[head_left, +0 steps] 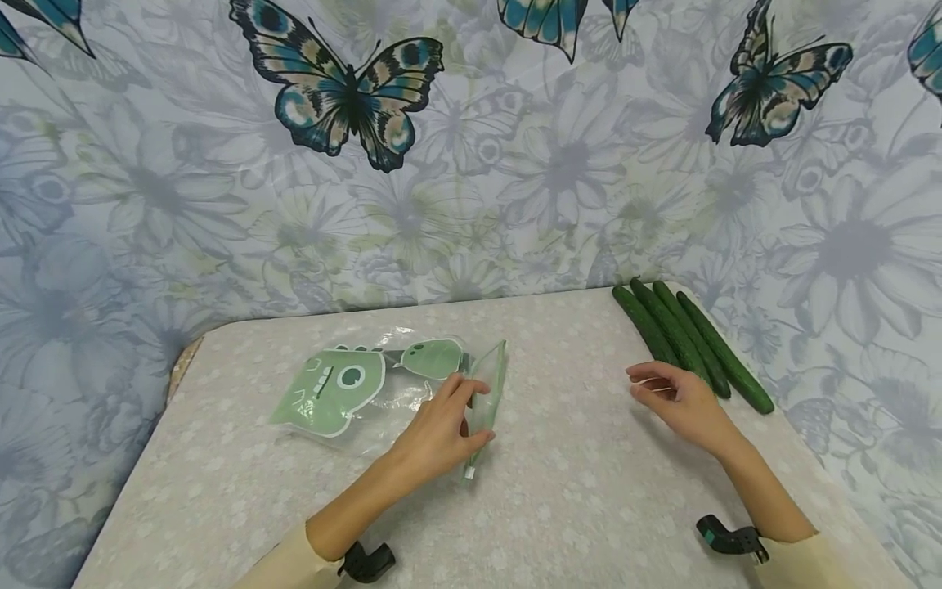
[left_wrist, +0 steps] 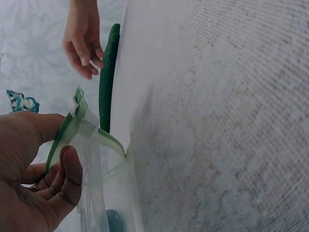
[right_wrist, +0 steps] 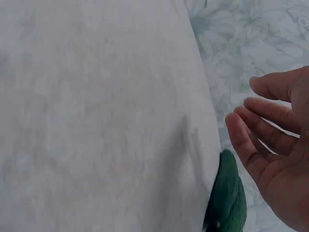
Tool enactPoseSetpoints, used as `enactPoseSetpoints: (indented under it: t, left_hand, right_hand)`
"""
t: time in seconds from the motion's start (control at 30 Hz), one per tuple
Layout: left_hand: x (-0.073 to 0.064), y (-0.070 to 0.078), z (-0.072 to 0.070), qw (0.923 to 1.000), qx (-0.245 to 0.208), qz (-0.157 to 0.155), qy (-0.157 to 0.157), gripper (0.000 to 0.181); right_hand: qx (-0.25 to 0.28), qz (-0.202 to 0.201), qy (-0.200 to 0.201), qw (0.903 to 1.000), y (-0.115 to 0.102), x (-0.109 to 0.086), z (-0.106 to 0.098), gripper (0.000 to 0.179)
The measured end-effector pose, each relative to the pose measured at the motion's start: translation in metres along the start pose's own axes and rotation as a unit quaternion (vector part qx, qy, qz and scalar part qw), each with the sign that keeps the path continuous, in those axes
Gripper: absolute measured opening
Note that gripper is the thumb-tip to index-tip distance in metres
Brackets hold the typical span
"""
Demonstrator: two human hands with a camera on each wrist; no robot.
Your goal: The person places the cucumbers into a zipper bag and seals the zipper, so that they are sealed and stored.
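Observation:
A clear zip bag (head_left: 412, 397) with a green cartoon print lies on the table, its mouth toward the right. My left hand (head_left: 441, 425) holds the bag by its green-edged mouth, which stands parted. Close up in the left wrist view, the thumb and curled fingers of the left hand (left_wrist: 41, 169) are at the green zip strip (left_wrist: 60, 142), with a white slider near its end. Several green cucumbers (head_left: 680, 335) lie side by side at the right. Just in front of them hovers my right hand (head_left: 684, 405), fingers loosely bent and holding nothing.
A pale patterned cloth covers the table (head_left: 574, 466). Behind it hangs a floral backdrop (head_left: 530, 180) with butterflies, close to the table's back edge. The cucumbers lie along the right edge.

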State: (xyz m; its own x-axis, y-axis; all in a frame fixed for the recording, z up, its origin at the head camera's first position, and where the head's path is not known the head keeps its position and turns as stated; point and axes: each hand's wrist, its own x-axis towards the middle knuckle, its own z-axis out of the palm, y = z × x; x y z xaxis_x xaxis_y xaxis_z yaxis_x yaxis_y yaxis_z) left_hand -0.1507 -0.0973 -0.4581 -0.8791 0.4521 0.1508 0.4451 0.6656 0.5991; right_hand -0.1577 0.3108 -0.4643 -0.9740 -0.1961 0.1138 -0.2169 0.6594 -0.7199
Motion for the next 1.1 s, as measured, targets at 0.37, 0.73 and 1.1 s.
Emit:
enactPoseSetpoints:
  t: [0.37, 0.73, 1.1]
  left_hand:
    - [-0.004, -0.002, 0.002, 1.0000, -0.001, 0.001, 0.000, 0.057]
    - [-0.006, -0.007, 0.003, 0.9999, 0.006, 0.007, 0.011, 0.057]
    - [-0.007, -0.006, 0.005, 0.9998, 0.003, 0.007, 0.018, 0.057]
  right_hand:
    - [-0.116, 0.050, 0.093, 0.9877, 0.021, -0.010, -0.025, 0.047]
    - [-0.238, 0.097, 0.059, 0.9646, 0.028, -0.005, -0.017, 0.059]
    - [-0.319, 0.082, 0.114, 0.9374, 0.022, 0.006, -0.007, 0.035]
